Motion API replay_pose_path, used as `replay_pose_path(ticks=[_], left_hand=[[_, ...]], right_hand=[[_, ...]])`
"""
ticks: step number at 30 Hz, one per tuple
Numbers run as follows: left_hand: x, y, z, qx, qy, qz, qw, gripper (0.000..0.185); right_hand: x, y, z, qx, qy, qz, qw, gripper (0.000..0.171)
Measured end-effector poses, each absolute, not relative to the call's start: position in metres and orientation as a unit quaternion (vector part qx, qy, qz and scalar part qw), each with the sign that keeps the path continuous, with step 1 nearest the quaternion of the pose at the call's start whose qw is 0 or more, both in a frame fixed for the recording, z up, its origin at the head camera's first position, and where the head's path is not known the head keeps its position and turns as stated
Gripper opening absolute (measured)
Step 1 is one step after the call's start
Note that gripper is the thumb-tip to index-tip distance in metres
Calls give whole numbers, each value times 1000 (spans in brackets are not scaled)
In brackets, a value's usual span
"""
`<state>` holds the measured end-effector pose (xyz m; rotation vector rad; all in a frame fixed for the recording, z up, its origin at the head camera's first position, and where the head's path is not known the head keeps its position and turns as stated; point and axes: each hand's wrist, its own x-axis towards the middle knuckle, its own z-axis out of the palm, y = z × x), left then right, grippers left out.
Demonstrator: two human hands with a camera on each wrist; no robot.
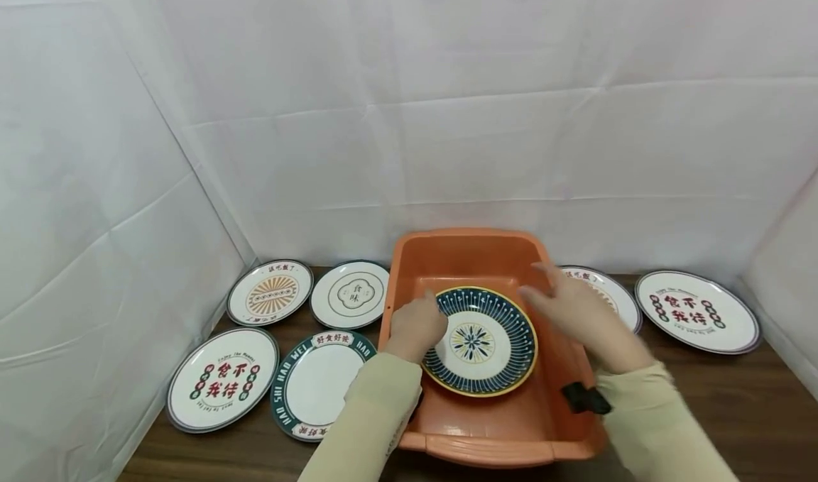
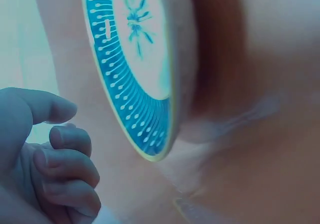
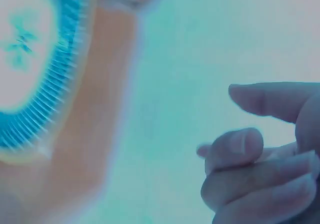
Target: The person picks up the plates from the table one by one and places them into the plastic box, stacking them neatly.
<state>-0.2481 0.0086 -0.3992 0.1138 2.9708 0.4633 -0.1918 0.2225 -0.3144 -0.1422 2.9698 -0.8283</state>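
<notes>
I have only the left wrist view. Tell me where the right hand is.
Observer: The head view shows the right hand at the right side of the orange basin.
Operator: Confirm whether it's on the patterned plate.
Observer: It isn't; the right wrist view shows a gap between hand and patterned plate.
Operator: Report what lies left of the basin.
Observer: Four plates, seen in the head view.

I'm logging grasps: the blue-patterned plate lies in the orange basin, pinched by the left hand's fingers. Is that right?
Not the grip: the left wrist view shows the left hand apart from the blue-patterned plate. The plate does lie in the orange basin.
</notes>
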Motion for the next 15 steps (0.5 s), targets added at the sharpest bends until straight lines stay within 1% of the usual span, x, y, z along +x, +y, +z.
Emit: replay_pose_path(ticks=[2, 5, 7, 10, 12, 13, 15], left_hand=[[-247, 9, -396, 54, 983, 169, 47, 41], [-245, 4, -387, 73, 976, 202, 22, 27], [-244, -1, -378, 90, 968, 233, 16, 19], [-237, -16, -356, 122, 954, 271, 35, 19], [-223, -29, -339, 148, 938, 307, 54, 20], [-214, -39, -332, 158, 931, 324, 60, 20], [-192, -58, -322, 173, 914, 363, 58, 21]], right_hand=[[-185, 249, -299, -33, 959, -282, 12, 70], [-181, 296, -297, 6, 949, -314, 14, 73], [-180, 330, -305, 36, 939, -343, 15, 72], [-178, 381, -325, 81, 920, -383, 13, 68], [-174, 411, -338, 99, 911, -400, 15, 63], [-174, 422, -347, 106, 908, -405, 26, 60], [-175, 440, -365, 126, 890, -436, 57, 46]])
